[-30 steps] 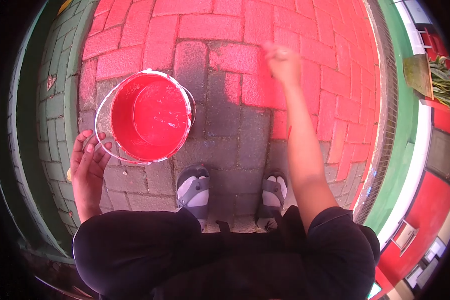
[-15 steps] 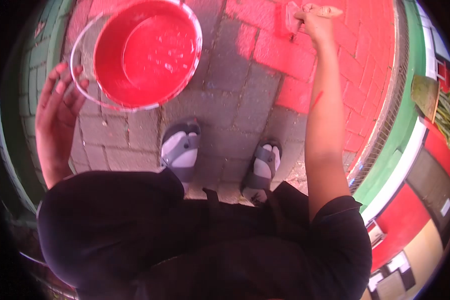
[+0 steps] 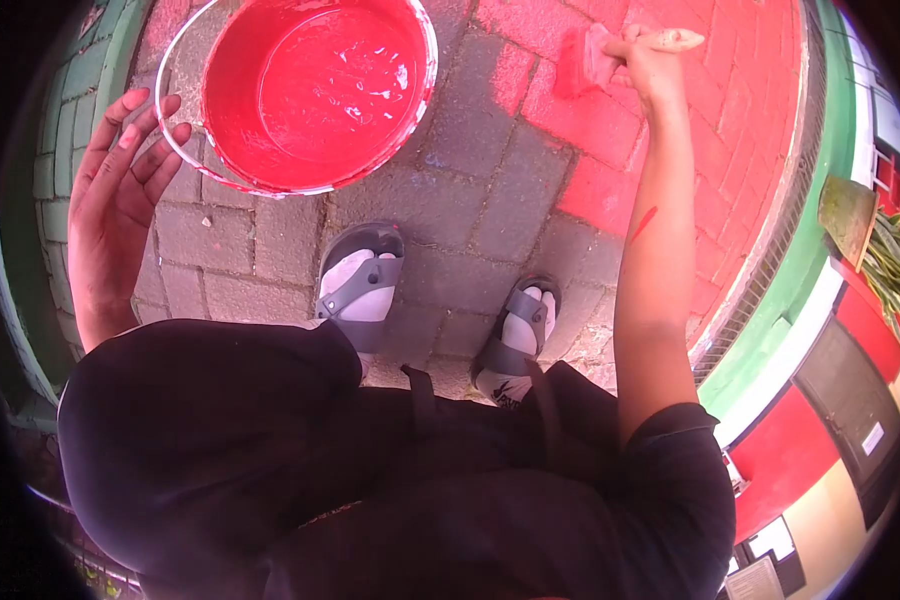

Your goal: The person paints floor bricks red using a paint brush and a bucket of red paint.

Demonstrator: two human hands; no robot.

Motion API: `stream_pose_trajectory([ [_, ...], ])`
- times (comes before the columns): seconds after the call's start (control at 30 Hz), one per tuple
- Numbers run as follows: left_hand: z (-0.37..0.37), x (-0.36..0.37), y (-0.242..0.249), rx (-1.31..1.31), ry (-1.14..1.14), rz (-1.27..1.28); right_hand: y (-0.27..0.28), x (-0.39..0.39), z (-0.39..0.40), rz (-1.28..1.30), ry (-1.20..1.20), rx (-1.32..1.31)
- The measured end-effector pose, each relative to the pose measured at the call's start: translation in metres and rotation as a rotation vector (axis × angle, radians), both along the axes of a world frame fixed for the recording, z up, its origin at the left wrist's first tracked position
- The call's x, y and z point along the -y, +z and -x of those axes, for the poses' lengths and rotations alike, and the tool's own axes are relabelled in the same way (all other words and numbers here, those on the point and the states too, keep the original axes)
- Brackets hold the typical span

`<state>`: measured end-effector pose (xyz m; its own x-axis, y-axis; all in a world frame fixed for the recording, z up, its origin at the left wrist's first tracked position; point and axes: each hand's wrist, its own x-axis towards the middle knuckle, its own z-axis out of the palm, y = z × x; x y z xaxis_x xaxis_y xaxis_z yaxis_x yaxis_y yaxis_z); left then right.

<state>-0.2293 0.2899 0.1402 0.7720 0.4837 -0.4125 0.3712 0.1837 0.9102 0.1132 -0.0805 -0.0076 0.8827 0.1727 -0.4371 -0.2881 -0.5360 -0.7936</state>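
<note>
Seen from the head camera, the right hand [image 3: 646,62] has hardly moved since half a second ago; it is at the top of the picture again, and the brush [image 3: 610,52] now shows more clearly, with its red bristles turned to the left and lying on the bricks [image 3: 580,115]; a second ago that hand was lower and blurred. The bucket [image 3: 315,90] has slid up in the picture, so its top edge is cut off now. The left hand [image 3: 115,195] has stayed beside it.

The right hand is shut tight round the brush's pale handle, which pokes out past the fingers to the right; the brush is at the end of the stretched-out arm, well away from the bucket. The bricks under it are wet red; the ones nearer the sandals [image 3: 360,285] are grey. A red streak of paint is on the forearm.

The left hand is open, fingers spread and holding nothing; its fingertips are right by the bucket's thin wire handle [image 3: 175,150], maybe touching it; I cannot tell. The bucket is red inside, with red paint in the bottom and a white rim.
</note>
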Motion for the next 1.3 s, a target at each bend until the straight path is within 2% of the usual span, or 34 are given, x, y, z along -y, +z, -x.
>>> stream_pose_trajectory([
  [0.07, -0.001, 0.0, 0.0, 0.007, -0.011, 0.02, -0.021, 0.003, -0.03, 0.236, 0.079, 0.651],
  [0.1, -0.001, 0.0, 0.001, 0.011, -0.014, 0.017, -0.024, -0.002, -0.034, 0.107, -0.058, 0.79],
  [0.13, -0.001, 0.0, 0.003, 0.019, -0.02, 0.036, -0.027, 0.002, -0.043, 0.104, -0.062, 0.795],
  [0.2, -0.002, -0.002, 0.006, 0.029, -0.024, 0.046, -0.035, 0.004, -0.06, -0.087, -0.347, 0.717],
  [0.23, -0.001, -0.003, 0.006, 0.025, -0.022, 0.055, -0.042, 0.006, -0.058, -0.09, -0.349, 0.716],
  [0.3, -0.001, -0.004, 0.005, 0.021, -0.019, 0.065, -0.043, 0.01, -0.043, 0.416, 0.206, 0.774],
  [0.33, -0.001, -0.004, 0.003, 0.028, -0.018, 0.077, -0.025, 0.005, -0.026, 0.416, 0.207, 0.778],
  [0.4, -0.003, -0.002, 0.001, 0.04, -0.023, 0.093, 0.015, -0.01, 0.011, -0.035, 0.173, -0.008],
  [0.53, -0.006, 0.002, 0.007, 0.047, -0.028, 0.115, -0.007, -0.002, -0.009, -0.072, 0.142, 0.042],
  [0.6, -0.007, 0.003, 0.012, 0.061, -0.027, 0.102, -0.022, 0.006, -0.026, 0.14, -0.306, 0.624],
  [0.63, -0.007, 0.005, 0.014, 0.045, -0.011, 0.102, -0.016, 0.004, -0.022, 0.355, -0.341, 0.767],
  [0.67, -0.007, 0.007, 0.015, 0.026, 0.005, 0.104, -0.01, -0.006, -0.015, 0.347, -0.356, 0.765],
  [0.73, -0.007, 0.008, 0.015, 0.034, -0.014, 0.122, -0.007, -0.035, 0.003, 0.542, -0.039, 0.642],
  [0.8, -0.009, 0.009, 0.018, 0.061, -0.015, 0.157, -0.025, -0.059, 0.021, 0.265, 0.272, 0.782],
  [0.83, -0.01, 0.008, 0.019, 0.078, -0.022, 0.15, -0.021, -0.068, 0.02, 0.263, 0.264, 0.792],
  [0.9, -0.013, 0.011, 0.02, 0.072, -0.019, 0.137, -0.012, -0.079, 0.025, -0.172, 0.412, 0.52],
  [0.97, -0.012, 0.012, 0.02, 0.062, -0.008, 0.128, -0.026, -0.062, -0.005, -0.205, 0.193, 0.386],
  [1.03, -0.01, 0.013, 0.019, 0.071, 0.002, 0.136, -0.01, -0.036, -0.016, 0.126, -0.138, 0.391],
  [1.1, -0.008, 0.013, 0.019, 0.061, 0.019, 0.131, -0.01, -0.021, -0.022, 0.501, -0.418, 0.571],
  [1.2, -0.008, 0.011, 0.018, 0.05, 0.024, 0.132, 0.004, -0.047, 0.015, 0.565, -0.322, 0.713],
  [1.23, -0.008, 0.011, 0.018, 0.051, 0.024, 0.136, -0.03, -0.049, 0.012, 0.379, -0.181, 0.672],
  [1.3, -0.009, 0.01, 0.016, 0.062, 0.016, 0.144, -0.025, -0.083, 0.045, 0.136, 0.111, 0.732],
])
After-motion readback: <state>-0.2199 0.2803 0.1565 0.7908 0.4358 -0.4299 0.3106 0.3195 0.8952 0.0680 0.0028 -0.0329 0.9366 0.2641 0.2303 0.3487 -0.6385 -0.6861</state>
